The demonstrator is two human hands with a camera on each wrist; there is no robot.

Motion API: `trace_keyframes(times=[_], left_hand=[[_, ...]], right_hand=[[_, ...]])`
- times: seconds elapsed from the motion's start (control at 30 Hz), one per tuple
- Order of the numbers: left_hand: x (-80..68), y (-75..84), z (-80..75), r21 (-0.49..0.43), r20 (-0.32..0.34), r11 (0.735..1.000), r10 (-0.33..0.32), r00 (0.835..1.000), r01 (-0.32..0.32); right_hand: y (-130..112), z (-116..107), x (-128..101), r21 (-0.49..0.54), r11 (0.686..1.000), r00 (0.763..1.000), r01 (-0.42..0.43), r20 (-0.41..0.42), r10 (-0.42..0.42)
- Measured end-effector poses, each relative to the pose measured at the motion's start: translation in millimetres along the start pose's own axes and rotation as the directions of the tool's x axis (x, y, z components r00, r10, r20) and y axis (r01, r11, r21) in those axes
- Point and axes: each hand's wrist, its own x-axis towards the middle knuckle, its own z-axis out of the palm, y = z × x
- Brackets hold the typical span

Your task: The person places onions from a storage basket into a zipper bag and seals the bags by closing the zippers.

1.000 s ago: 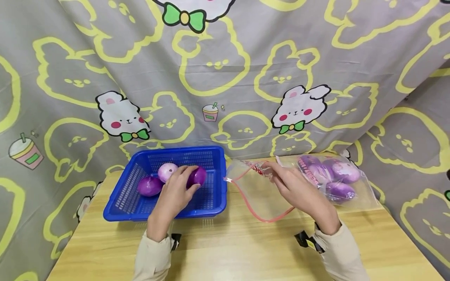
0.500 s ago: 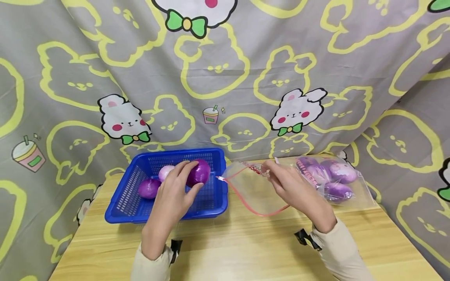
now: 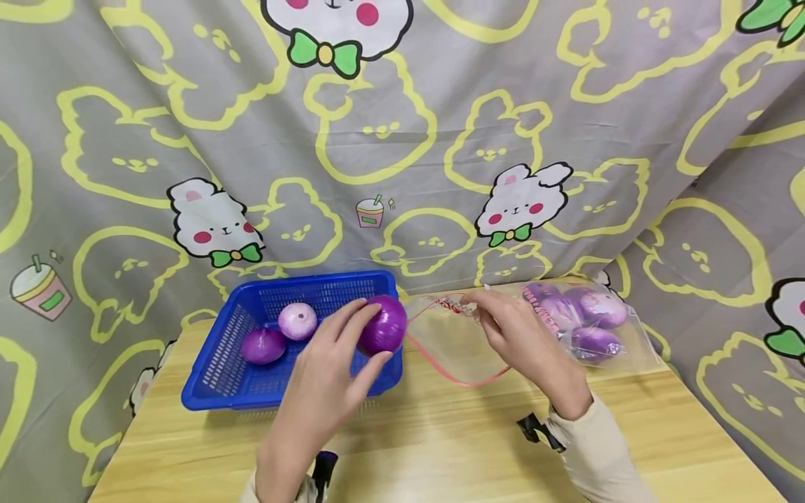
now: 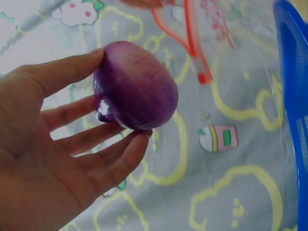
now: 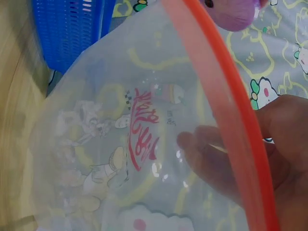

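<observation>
My left hand (image 3: 327, 381) holds a shiny purple onion (image 3: 385, 325) between thumb and fingertips, over the right end of the blue basket (image 3: 216, 398). In the left wrist view the same onion (image 4: 137, 86) shows its paler side. My right hand (image 3: 525, 335) grips the upper edge of a clear zip bag (image 3: 462, 349) with a red zip strip, and its mouth gapes toward the basket. Through the film, the right wrist view shows fingers (image 5: 211, 163) of that hand. Several purple onions (image 3: 594, 342) lie at the bag's far right end.
Two more onions, a dark purple one (image 3: 264, 345) and a paler one (image 3: 298, 321), lie in the left part of the basket. Basket and bag lie on a wooden table (image 3: 440, 447). Behind it hangs a grey patterned curtain (image 3: 402, 168).
My left hand has lifted the onion out of the basket's right part and carried it right, toward the bag's mouth. The right hand keeps its grip on the bag.
</observation>
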Motion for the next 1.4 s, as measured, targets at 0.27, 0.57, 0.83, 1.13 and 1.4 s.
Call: trace_keyframes(times=[0.27,0.57,0.83,1.13,1.4], left_hand=[[1.6,21.3,18.4,-0.06,0.062,0.991,0.12,0.991,-0.117],[3.4,27.5,42.9,-0.023,0.039,0.982,0.188,0.981,-0.188],[0.7,30.1,51.6,0.006,0.069,0.977,0.211,0.975,-0.211],[-2.5,32.3,56.0,0.029,0.182,0.978,0.197,0.963,-0.206],[-5.1,33.2,58.5,0.057,0.229,0.984,0.15,0.962,-0.167]], right_hand=[[-6,-2,-3,-0.023,0.998,0.998,-0.058,0.004,0.058],[-14,-4,-5,0.007,0.999,0.999,-0.048,0.019,0.048],[-15,-3,-7,0.047,0.998,0.999,-0.035,-0.018,0.036],[-19,-8,-9,0.057,0.997,0.998,-0.042,-0.038,0.045],[-21,-10,-11,0.061,0.997,0.998,-0.039,-0.041,0.041]])
